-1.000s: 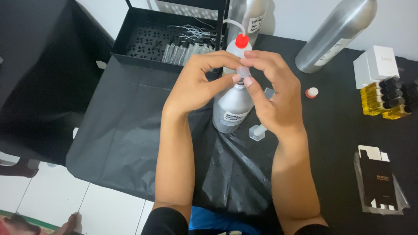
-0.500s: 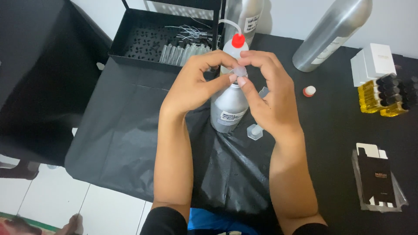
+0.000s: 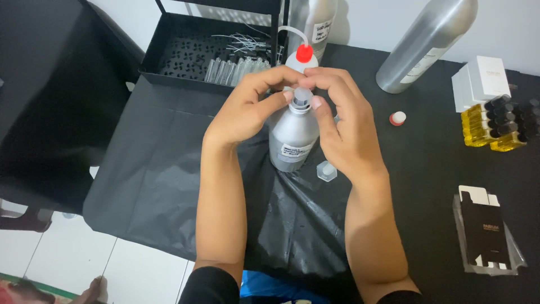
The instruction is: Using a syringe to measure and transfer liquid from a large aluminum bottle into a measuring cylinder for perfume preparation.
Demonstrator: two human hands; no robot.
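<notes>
A small silver metal bottle with a white label stands on the black sheet in the middle of the table. Over its neck sits a small clear plastic piece. My left hand pinches that piece from the left with thumb and fingers. My right hand pinches it from the right, its fingers curled over the top. Whether the piece is joined to the bottle's neck is hidden by my fingers. A clear little cap lies on the sheet just right of the bottle's base.
Behind my hands stand a red-capped squeeze bottle and a black tray holding several clear vials. A large silver cylinder leans at the back right. A red-and-white cap, yellow filled bottles, a white box and flat black cartons lie on the right.
Both hands stay at the bottle's neck. The fingertips have closed in a little tighter around the clear piece.
</notes>
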